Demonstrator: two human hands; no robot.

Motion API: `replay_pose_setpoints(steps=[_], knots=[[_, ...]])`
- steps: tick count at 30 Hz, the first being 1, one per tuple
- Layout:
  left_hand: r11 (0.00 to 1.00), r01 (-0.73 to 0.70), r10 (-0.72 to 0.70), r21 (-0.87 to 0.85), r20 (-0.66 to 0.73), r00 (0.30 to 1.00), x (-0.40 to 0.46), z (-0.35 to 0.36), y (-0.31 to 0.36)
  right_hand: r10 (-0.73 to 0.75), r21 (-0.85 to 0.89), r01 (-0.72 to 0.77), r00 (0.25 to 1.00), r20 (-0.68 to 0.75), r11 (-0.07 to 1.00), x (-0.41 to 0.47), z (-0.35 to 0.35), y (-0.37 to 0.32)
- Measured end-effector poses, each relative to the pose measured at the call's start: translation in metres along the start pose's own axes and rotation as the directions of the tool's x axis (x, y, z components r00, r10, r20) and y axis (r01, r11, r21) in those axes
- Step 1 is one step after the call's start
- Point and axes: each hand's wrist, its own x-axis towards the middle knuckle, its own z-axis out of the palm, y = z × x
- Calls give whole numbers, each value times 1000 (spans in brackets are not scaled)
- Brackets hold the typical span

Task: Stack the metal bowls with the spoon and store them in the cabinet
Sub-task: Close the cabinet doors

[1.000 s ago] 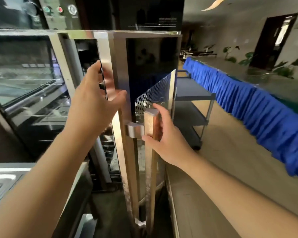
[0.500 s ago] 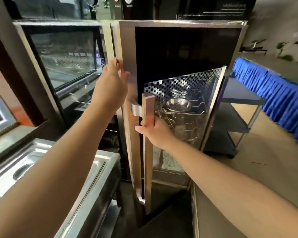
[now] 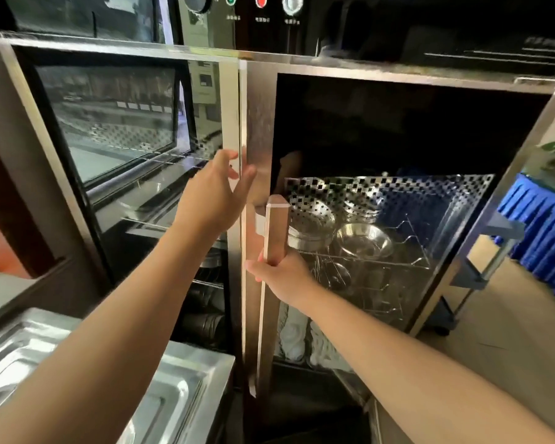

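The metal bowls sit on a wire rack inside the cabinet, seen through the dark glass of the right door. More stacked bowls stand to their left. I cannot make out the spoon. My right hand grips the door's long vertical handle at about mid-height. My left hand hovers with fingers spread at the seam between the two doors, touching or just off the frame. The right door looks nearly flush with the cabinet front.
The left glass door is shut, with shelves and dishes behind it. A steel tray unit stands at the lower left. A control panel sits above. To the right are a grey cart and a blue-skirted table.
The right door has swung from wide open to almost shut, my right hand staying on its handle. My left hand has let go of the door's edge and opened.
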Motion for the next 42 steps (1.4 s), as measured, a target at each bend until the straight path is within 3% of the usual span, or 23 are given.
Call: replay_pose_setpoints(steps=[7, 15, 20, 30, 38, 42], knots=[[999, 40, -42, 13, 131, 990, 38, 61, -97, 64, 76, -57, 994, -92, 995, 78, 16, -3], [977, 25, -68, 212, 199, 978, 60, 131, -151, 71, 91, -57, 984, -164, 994, 134, 22, 6], [960, 16, -60, 280, 151, 987, 60, 158, -154, -1, 35, 8, 984, -176, 999, 155, 22, 18], [968, 36, -56, 247, 75, 996, 57, 176, -153, -127, -12, 127, 973, -194, 992, 186, 23, 31], [947, 9, -6, 322, -10, 1000, 59, 188, -153, -252, -112, 229, 928, -276, 967, 202, 24, 37], [944, 57, -48, 326, -35, 998, 59, 195, -152, -343, -188, 297, 886, -312, 936, 209, 24, 42]])
